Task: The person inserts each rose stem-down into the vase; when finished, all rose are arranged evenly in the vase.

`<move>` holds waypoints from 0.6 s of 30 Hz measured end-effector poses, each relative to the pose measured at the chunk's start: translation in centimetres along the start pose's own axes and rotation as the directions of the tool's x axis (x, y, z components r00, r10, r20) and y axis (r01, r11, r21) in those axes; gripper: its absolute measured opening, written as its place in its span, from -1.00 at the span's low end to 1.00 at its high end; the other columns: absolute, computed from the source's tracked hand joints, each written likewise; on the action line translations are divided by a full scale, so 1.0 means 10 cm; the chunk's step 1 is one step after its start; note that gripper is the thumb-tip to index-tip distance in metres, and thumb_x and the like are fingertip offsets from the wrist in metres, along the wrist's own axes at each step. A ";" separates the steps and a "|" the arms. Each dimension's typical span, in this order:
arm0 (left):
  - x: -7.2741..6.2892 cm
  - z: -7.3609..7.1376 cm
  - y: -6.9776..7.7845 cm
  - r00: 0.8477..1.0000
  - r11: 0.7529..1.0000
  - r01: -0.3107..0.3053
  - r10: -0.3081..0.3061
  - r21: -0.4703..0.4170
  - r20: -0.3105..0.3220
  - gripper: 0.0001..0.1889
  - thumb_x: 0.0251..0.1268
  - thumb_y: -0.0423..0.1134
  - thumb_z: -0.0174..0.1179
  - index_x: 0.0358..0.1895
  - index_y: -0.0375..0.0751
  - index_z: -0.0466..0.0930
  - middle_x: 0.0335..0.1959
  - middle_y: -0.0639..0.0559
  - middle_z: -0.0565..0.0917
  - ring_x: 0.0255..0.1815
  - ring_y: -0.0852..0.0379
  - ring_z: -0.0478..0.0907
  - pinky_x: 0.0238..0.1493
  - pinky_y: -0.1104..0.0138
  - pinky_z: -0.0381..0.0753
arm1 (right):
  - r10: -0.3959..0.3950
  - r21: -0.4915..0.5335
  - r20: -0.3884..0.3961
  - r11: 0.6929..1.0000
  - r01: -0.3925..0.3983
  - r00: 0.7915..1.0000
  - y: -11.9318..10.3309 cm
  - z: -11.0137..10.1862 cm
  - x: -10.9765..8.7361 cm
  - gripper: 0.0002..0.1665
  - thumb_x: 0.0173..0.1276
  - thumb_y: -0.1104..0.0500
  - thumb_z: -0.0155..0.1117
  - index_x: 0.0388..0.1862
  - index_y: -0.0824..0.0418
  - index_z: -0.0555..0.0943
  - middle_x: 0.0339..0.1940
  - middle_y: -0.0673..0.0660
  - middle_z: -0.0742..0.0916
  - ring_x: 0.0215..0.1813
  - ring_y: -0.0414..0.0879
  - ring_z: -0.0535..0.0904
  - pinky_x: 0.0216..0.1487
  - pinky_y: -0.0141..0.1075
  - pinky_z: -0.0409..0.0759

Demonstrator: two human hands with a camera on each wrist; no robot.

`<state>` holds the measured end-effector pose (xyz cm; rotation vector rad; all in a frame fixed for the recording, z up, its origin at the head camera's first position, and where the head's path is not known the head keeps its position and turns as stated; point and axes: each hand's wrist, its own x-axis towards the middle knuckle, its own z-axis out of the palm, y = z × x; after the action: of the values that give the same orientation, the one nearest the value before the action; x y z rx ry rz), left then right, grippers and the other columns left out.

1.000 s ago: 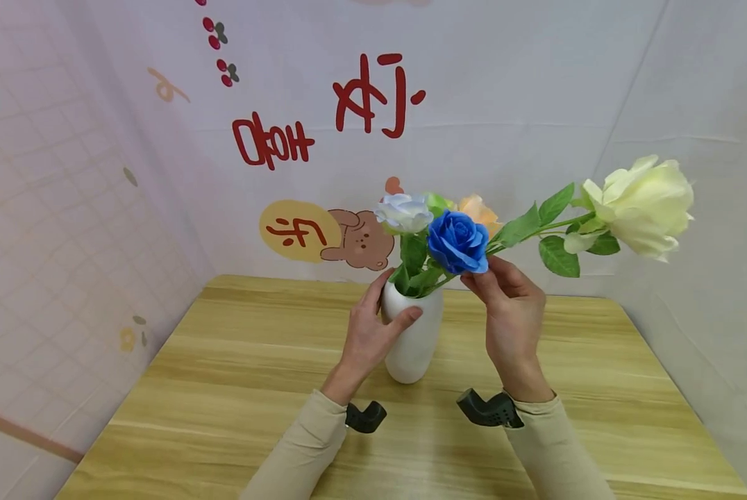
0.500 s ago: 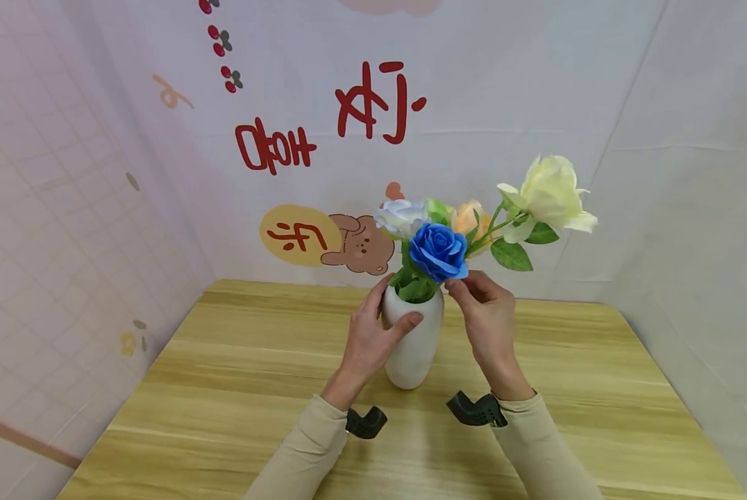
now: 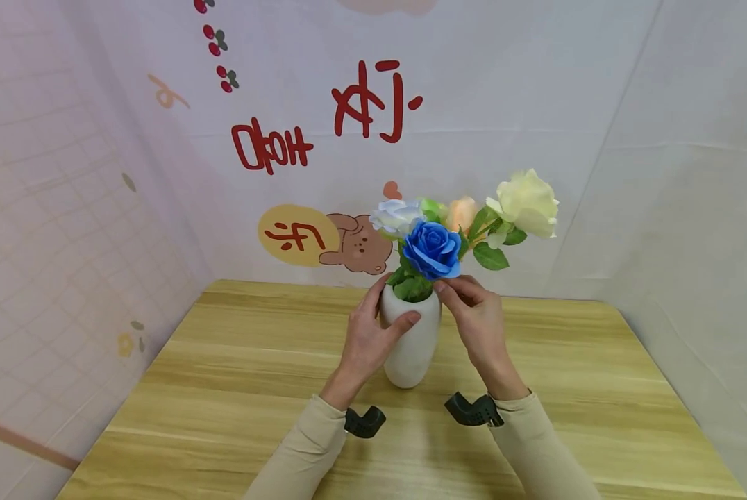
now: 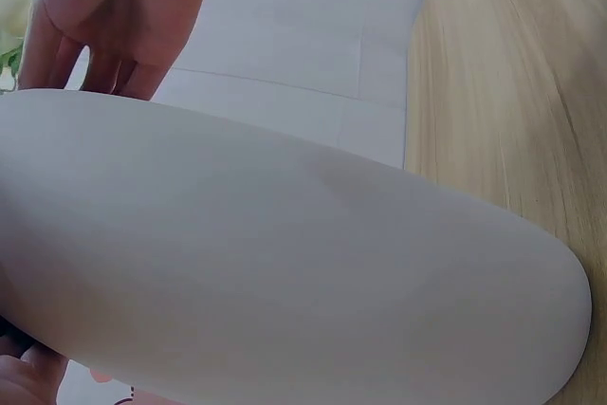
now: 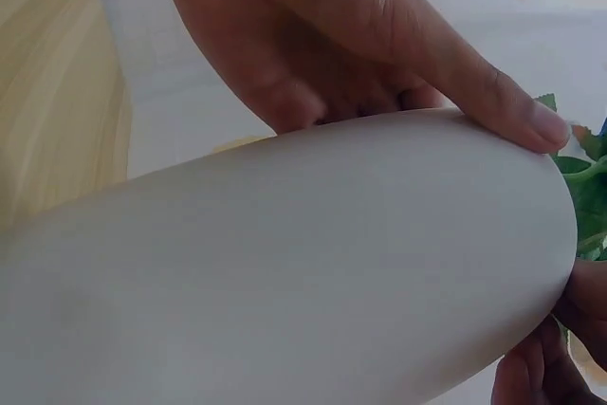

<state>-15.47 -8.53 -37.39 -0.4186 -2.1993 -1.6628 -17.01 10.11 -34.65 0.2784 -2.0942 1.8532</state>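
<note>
My left hand (image 3: 371, 336) grips the upper left side of a white vase (image 3: 409, 357), thumb across its front. The vase stands on the table. At the right of its rim my right hand (image 3: 477, 314) pinches what seems to be the cream rose's stem, mostly hidden. That cream rose (image 3: 527, 203) leans out to the right. A blue rose (image 3: 432, 250), a pale blue-white rose (image 3: 396, 217) and a peach rose (image 3: 461, 214) rise from the vase. In the right wrist view the left thumb (image 5: 512, 111) lies near the rim, and the right fingers (image 5: 536, 367) touch the vase's far edge.
The wooden table (image 3: 255, 361) stretches out around the vase. Behind it hangs a white backdrop (image 3: 505, 83) with red characters and a bear print (image 3: 364, 244). A dark wrist mount (image 3: 473, 410) sits on each wrist.
My right hand has moved left and down to the vase's rim. The cream rose has come left with it and stands closer to the other roses. My left hand keeps its hold.
</note>
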 end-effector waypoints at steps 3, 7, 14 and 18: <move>0.00 -0.01 -0.01 1.000 1.000 0.001 -0.001 0.002 -0.001 0.13 0.11 0.58 0.21 0.55 -0.24 0.31 0.37 -0.21 0.54 0.33 -0.13 0.56 0.30 -0.09 0.55 | -0.001 0.073 -0.002 0.997 0.001 1.000 0.02 -0.02 -0.03 -0.66 0.47 0.12 0.42 0.05 0.35 0.77 -0.03 0.07 0.78 0.05 -0.05 0.68 0.07 -0.36 0.65; 0.00 -0.01 -0.02 1.000 1.000 -0.005 0.005 0.004 -0.008 0.12 0.12 0.57 0.22 0.54 -0.23 0.33 0.36 -0.20 0.55 0.33 -0.12 0.56 0.31 -0.08 0.55 | 0.010 0.177 -0.043 0.984 -0.003 0.999 0.01 -0.04 -0.03 -0.66 0.50 0.17 0.37 0.07 0.43 0.72 -0.12 0.04 0.81 0.00 -0.05 0.72 0.14 -0.32 0.66; 0.01 -0.01 -0.03 1.000 1.000 -0.004 0.004 0.007 -0.012 0.10 0.12 0.57 0.23 0.54 -0.20 0.34 0.36 -0.18 0.55 0.32 -0.12 0.57 0.30 -0.09 0.56 | -0.004 0.273 -0.099 0.961 0.031 0.995 -0.09 -0.01 0.06 -0.83 0.49 0.30 0.33 -0.08 0.42 0.71 -0.29 0.11 0.79 -0.12 0.04 0.74 0.08 -0.25 0.70; 0.01 0.00 -0.02 1.000 1.000 -0.003 0.003 0.009 -0.005 0.13 0.10 0.58 0.22 0.54 -0.23 0.33 0.35 -0.19 0.55 0.30 -0.13 0.57 0.27 -0.10 0.57 | 0.032 0.255 -0.085 0.967 -0.010 0.996 -0.07 0.02 0.06 -0.86 0.46 0.30 0.37 -0.10 0.37 0.74 -0.29 0.03 0.80 -0.12 -0.02 0.73 0.08 -0.26 0.68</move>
<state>-15.63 -8.58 -37.53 -0.4149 -2.2012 -1.6498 -17.29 9.89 -33.80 0.2304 -1.8071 2.1088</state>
